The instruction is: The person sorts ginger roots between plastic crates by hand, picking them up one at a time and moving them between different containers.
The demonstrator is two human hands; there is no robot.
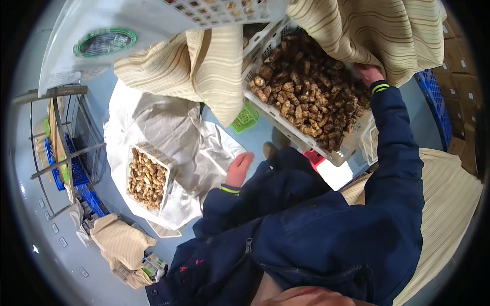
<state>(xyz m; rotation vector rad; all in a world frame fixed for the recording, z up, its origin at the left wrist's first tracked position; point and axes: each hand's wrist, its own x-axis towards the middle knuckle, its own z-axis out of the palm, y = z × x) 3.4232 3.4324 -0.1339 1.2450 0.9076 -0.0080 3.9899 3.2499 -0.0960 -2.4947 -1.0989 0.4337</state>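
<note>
Our right hand [368, 75] meets striped cloth [377, 30] at the edge of a crate [352, 143] of brown pieces [306, 97], its grip hidden from us; our left hand [239, 170] hangs half-open, visibly holding nothing; a careless cloth tug could spill pieces.

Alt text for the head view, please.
A person's right hand is beside striped cloth at the edge of a crate heaped with brown, lumpy pieces. The left hand hangs near white cloth, where a smaller basket holds paler pieces.
</note>
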